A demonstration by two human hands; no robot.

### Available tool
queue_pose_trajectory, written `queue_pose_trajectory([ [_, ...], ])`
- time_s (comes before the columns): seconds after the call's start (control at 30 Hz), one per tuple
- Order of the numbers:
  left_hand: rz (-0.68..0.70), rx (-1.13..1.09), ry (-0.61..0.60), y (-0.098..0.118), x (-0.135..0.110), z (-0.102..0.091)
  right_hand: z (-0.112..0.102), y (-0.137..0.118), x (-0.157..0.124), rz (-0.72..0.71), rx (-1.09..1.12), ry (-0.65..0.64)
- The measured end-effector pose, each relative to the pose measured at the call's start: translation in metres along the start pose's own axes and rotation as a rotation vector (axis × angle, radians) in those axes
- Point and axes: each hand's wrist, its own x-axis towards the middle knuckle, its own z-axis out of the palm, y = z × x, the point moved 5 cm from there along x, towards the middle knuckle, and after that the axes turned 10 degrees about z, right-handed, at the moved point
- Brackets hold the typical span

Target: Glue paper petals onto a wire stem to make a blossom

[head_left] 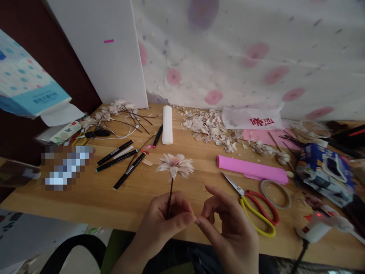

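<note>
An artificial flower (176, 166) with pale pinkish-white layered petals stands upright on a thin dark stem. My left hand (167, 219) is closed around that stem below the bloom, its thumb and index finger pressed together. Close by on the right, my right hand (228, 224) has its fingers curved and apart, with the index finger raised. Its thumb tip meets the left fingertips, where a tiny pale bit shows that I cannot make out. Scissors (245, 199) with red and yellow handles lie partly open just beyond my right hand.
Several black markers (129, 171) lie left of the flower. Behind are a white roll (167, 125) and loose petals (209, 125). At right sit a pink roll (252, 169), a tape ring (275, 194), a blue package (325, 173) and a glue gun (315, 226) with a red light.
</note>
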Motion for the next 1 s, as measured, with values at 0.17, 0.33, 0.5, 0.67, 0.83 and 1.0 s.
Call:
queue_pose_trajectory([
  [0.17,-0.127,-0.166,-0.018,-0.01,-0.003,0.008,0.002,-0.005,-0.005,-0.097,-0.025,0.047],
  [0.33,-0.123,-0.292,-0.038,-0.013,-0.007,0.016,-0.001,-0.008,-0.011,-0.091,0.092,0.153],
  [0.5,-0.087,-0.246,0.036,-0.01,-0.003,0.013,-0.012,-0.009,-0.01,-0.005,0.163,0.213],
  [0.67,-0.076,-0.175,0.031,-0.008,-0.001,0.021,-0.012,-0.008,-0.007,0.022,0.162,0.18],
  [0.83,-0.016,-0.089,-0.008,-0.003,-0.001,0.026,-0.01,-0.002,-0.012,-0.004,0.144,0.165],
  [1.0,-0.087,-0.075,-0.019,-0.011,-0.002,0.024,-0.012,0.002,-0.017,-0.067,0.053,0.195],
])
